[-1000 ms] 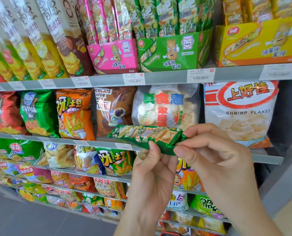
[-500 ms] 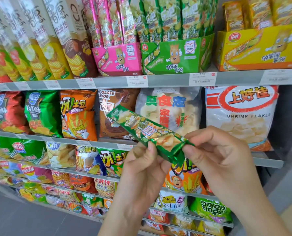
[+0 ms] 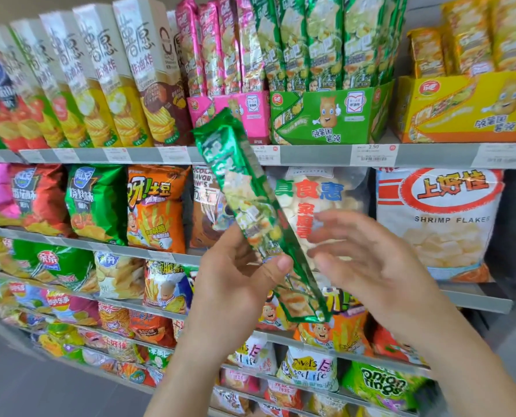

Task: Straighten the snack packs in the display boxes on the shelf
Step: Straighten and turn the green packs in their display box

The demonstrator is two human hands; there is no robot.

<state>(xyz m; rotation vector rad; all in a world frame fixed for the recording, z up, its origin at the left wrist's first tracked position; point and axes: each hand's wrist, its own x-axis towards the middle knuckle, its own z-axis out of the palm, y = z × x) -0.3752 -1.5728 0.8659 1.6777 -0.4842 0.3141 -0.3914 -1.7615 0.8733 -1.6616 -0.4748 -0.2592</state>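
Top shelf [image 3: 311, 155]: three display boxes stand side by side. The packs in the pink box [image 3: 256, 115] and the green box [image 3: 311, 115] stand upright in close rows. We judge these two largely in order. The yellow box [image 3: 461, 115] holds packs that sit lower, but blur prevents a finding on their alignment.

One green snack pack [image 3: 256, 212] is out of its box. It is held tilted in front of the shelves, with its top end before the pink box and its bottom end low to the right. It is not yet returned (the green box appears to be its home, by colour).

Left hand [image 3: 238, 281]: grip closed on the lower part of the pack, thumb [image 3: 276, 263] across the front.

Right hand [image 3: 377, 266]: grip open, fingers spread just beside the pack. We cannot tell whether they touch it.
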